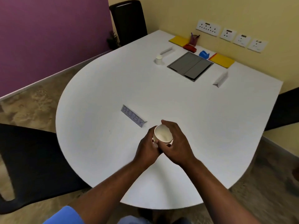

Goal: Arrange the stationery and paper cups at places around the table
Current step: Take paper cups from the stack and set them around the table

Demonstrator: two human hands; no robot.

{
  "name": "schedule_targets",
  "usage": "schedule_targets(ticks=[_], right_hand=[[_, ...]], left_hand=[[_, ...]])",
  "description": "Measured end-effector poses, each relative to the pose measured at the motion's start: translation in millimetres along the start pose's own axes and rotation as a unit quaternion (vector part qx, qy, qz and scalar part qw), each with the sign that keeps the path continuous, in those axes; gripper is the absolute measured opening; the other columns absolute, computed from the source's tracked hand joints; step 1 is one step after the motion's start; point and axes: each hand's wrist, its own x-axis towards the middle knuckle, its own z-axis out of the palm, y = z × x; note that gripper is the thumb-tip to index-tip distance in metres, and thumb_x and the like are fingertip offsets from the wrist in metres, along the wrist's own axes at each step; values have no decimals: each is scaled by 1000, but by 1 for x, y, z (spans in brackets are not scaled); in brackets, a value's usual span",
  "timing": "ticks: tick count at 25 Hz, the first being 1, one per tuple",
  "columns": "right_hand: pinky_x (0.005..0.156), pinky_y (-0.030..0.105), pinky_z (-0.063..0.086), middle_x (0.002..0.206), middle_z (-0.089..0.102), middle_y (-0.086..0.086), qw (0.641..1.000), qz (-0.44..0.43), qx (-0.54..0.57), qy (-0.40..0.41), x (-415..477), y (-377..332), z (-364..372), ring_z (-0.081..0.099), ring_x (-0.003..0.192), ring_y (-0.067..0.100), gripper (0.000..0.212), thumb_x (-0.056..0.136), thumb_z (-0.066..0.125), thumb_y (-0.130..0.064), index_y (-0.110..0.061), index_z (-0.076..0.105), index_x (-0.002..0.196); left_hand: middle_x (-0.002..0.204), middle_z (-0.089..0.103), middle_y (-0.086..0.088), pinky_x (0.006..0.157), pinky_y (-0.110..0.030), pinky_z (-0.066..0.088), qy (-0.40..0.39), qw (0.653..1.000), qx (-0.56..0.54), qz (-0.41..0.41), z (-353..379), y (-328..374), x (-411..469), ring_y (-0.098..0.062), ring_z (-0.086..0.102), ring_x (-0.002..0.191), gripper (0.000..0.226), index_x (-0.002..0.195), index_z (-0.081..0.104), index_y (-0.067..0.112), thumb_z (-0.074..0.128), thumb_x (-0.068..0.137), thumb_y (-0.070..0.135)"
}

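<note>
Closest in, both hands meet above the near part of the round white table (100, 88). The left hand (148, 148) and the right hand (177, 145) both curl round one paper cup (162, 134), which is tilted with its open mouth toward the camera. The left grips its lower left side and the right wraps its right side. A sliver of white shows under the cup between the fingers, and I cannot tell whether it is another cup. Just beyond the hands, to the left, a folded name card (133, 116) lettered PHUNSUK stands on the table, apart from the cup.

Further off, a second name card (220, 80) sits near the right edge. A third name card (166, 50) sits at the far left, just beside a second paper cup (159, 59) standing mouth down. That makes two cups and three cards. Between those two far cards a grey hatch (191, 66) is set into the tabletop.

Along the far edge there are two pads: a yellow pad (178, 40) on the left and another yellow pad (221, 60) on the right. Between them are one purple pen holder (193, 39), one red object (190, 48) too blurred to name, and one blue tape dispenser (204, 54).

Four socket plates (208, 28) line the yellow wall. Three black chairs surround the table: a near-left chair (24, 159), a far chair (129, 21) and a right chair (284, 109)
</note>
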Motion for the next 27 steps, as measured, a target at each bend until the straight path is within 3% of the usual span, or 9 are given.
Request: schedule_targets(ticks=[3, 7, 12, 15, 18, 22, 27], right_hand=[[101, 15, 43, 140, 54, -11, 999, 8, 10, 29, 27, 9, -6, 53, 129, 2, 68, 83, 78, -30, -22, 50, 144], [97, 9, 41, 139, 54, -9, 998, 3, 12, 55, 66, 38, -17, 53, 129, 2, 72, 83, 74, -39, -21, 46, 147], [91, 0, 37, 147, 44, -15, 997, 57, -31, 28, 100, 100, -20, 41, 129, -15, 83, 84, 80, -38, -31, 35, 153], [91, 11, 43, 148, 41, -15, 995, 87, -45, -6, 113, 151, -13, 40, 125, -17, 87, 82, 80, -43, -33, 31, 153], [90, 28, 48, 148, 38, -11, 991, 110, -60, -52, 124, 197, 1, 45, 127, -1, 91, 81, 81, -43, -32, 28, 154], [87, 31, 50, 148, 35, -10, 986, 118, -71, -95, 140, 236, 18, 45, 128, 6, 93, 80, 81, -42, -32, 26, 154], [83, 31, 51, 147, 35, -8, 982, 109, -81, -132, 151, 265, 35, 48, 129, 14, 96, 78, 83, -39, -30, 26, 155]], left_hand=[[114, 64, 39, 83, -20, 57, 16, 1000, 2, -24, 4, -8, 19, 12, 64, 103, 67, 119, 47, 67, 82, 62, 60], [120, 68, 22, 91, -34, 59, 44, 997, 12, -65, 17, -29, 45, -3, 65, 109, 77, 129, 53, 43, 94, 63, 51], [124, 65, 18, 92, -25, 53, 81, 990, 38, -113, 33, -44, 65, -9, 62, 113, 82, 133, 52, 35, 95, 64, 47], [126, 62, 21, 92, -21, 50, 104, 984, 45, -139, 45, -51, 77, -6, 60, 113, 83, 136, 51, 34, 94, 66, 47], [127, 59, 22, 94, -21, 49, 131, 977, 55, -158, 58, -61, 86, -5, 58, 115, 85, 139, 51, 29, 94, 67, 44], [125, 55, 30, 88, -3, 42, 160, 968, 54, -185, 68, -69, 88, 8, 51, 111, 86, 139, 51, 30, 94, 67, 44], [125, 54, 34, 87, 2, 39, 173, 961, 50, -208, 76, -76, 95, 8, 51, 113, 85, 139, 51, 31, 94, 67, 44]])
